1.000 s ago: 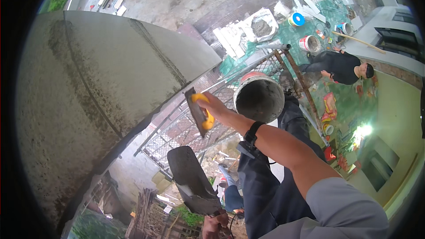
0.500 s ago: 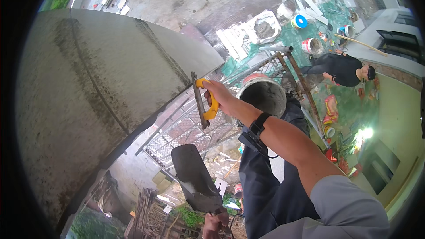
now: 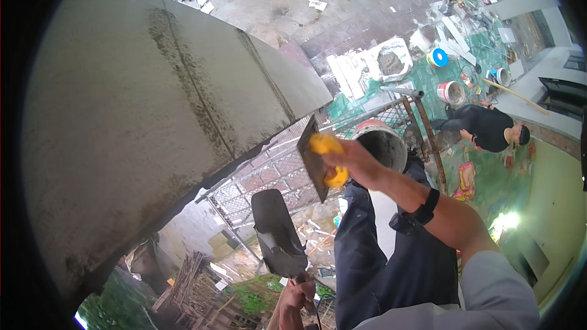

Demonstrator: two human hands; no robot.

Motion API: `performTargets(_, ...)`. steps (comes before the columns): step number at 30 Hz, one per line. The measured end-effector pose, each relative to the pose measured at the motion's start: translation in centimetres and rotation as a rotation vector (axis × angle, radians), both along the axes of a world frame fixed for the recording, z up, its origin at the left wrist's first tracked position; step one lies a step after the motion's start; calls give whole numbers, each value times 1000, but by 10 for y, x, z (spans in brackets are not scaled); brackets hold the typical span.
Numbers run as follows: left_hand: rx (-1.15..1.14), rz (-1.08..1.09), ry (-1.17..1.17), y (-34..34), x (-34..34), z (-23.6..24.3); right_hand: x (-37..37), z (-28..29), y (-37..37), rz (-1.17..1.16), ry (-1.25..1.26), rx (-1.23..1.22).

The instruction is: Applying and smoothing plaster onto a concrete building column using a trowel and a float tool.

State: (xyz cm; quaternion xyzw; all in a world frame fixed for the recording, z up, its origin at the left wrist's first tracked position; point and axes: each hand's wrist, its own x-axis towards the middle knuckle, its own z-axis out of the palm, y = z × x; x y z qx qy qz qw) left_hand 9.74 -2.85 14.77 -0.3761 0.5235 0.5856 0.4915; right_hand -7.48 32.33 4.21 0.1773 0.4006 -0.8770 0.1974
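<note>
My right hand (image 3: 354, 162) grips the yellow handle of a plastering trowel (image 3: 313, 162), its fingers wrapped round it. The trowel's flat metal blade is tilted, a short way right of a grey rendered slab (image 3: 122, 98) that fills the left side. My left hand (image 3: 298, 293) is closed round the handle of a broad grey trowel (image 3: 275, 229) with a rounded end, held low and pointing away from me; dark mortar seems to lie near its handle end. Behind my right wrist stands a mortar-smeared bucket (image 3: 396, 150), its inside partly in view.
A mesh platform (image 3: 269, 174) with a rusty rail (image 3: 430, 140) lies beneath me, high above the ground. Down at the right, a person in black (image 3: 489, 127) stands near buckets (image 3: 451, 93) and a green sheet. Bundled sticks (image 3: 189, 281) lie below at left.
My right hand and its trowel have drawn right and down, and the blade has turned to show more of its face. The view has shifted; my left hand keeps its hold.
</note>
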Motion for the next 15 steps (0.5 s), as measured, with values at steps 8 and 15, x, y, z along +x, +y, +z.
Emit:
performTargets(8,81,266,59,-11,24,1,-14,59,-85,-202,-218,-696)
performTargets(15,3,289,48,-21,40,0,-2,105,-115,-172,-222,-763)
